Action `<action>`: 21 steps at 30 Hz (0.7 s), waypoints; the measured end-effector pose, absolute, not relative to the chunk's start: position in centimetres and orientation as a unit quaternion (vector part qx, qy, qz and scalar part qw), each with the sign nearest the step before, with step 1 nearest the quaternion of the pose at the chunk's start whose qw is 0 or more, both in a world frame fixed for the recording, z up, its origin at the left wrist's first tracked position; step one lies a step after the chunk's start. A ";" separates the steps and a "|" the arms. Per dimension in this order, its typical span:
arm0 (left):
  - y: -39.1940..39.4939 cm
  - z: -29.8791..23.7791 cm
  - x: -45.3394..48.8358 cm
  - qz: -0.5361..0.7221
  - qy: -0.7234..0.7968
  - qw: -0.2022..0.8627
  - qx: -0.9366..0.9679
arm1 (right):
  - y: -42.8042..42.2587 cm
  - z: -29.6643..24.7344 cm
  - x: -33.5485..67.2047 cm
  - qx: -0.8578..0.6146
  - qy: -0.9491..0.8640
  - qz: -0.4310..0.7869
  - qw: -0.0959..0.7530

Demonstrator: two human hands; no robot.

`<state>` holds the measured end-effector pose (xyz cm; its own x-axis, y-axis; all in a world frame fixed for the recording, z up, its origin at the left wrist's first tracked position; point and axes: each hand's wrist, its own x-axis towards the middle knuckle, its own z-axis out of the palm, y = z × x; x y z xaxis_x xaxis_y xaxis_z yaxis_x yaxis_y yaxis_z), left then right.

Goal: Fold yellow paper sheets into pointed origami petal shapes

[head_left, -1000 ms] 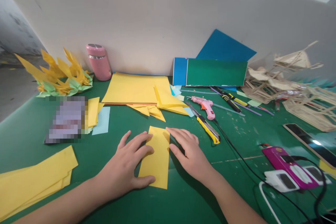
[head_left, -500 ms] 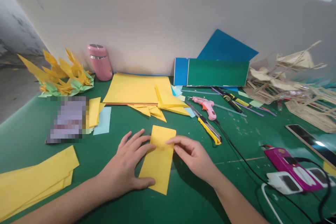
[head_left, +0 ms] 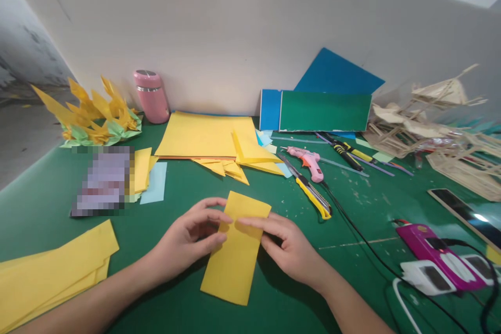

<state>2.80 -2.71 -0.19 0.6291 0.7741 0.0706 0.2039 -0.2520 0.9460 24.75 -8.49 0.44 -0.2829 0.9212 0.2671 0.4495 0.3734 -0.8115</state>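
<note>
A yellow strip of folded paper (head_left: 235, 255) is held between my two hands, tilted slightly over the green table. My left hand (head_left: 191, 232) is curled at the paper's left edge, with the index fingertip and thumb at that edge and another finger reaching behind its upper part. From the right, my right hand (head_left: 291, 248) grips the other edge. Its index finger lies across the front, its thumb is by the right edge, and some fingers are hidden behind the paper. Several similar yellow paper strips (head_left: 58, 276) lie stacked at the lower left.
Behind lie yellow sheets (head_left: 203, 133) and folded yellow pieces (head_left: 254, 148). To the right are a yellow utility knife (head_left: 313, 197), a pink glue gun (head_left: 307, 160), its black cord, a magenta power strip (head_left: 442, 258) and a phone (head_left: 465, 216). A pink flask (head_left: 152, 96) stands at the back.
My left hand has gone from spread flat over the paper to curled at its left edge. My right index finger has slid further left across the paper, whose top right corner has shifted right.
</note>
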 end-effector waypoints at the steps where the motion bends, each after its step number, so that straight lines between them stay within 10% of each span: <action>1: -2.7 -0.2 2.8 0.260 0.322 0.523 0.745 | -8.5 0.5 24.7 -0.460 -0.743 0.313 0.372; 8: -2.3 -0.8 2.6 0.276 0.369 0.453 0.764 | -8.8 0.4 24.5 -0.459 -0.738 0.353 0.346; 21: -3.2 -0.2 2.5 0.294 0.352 0.637 0.619 | -8.3 0.3 24.6 -0.464 -0.677 0.393 0.415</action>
<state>2.49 -3.18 -0.21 0.5796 0.8105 -0.0846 0.0615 0.0600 0.9963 24.64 -8.27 0.34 -0.2247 0.9544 0.1967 0.3029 0.2602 -0.9168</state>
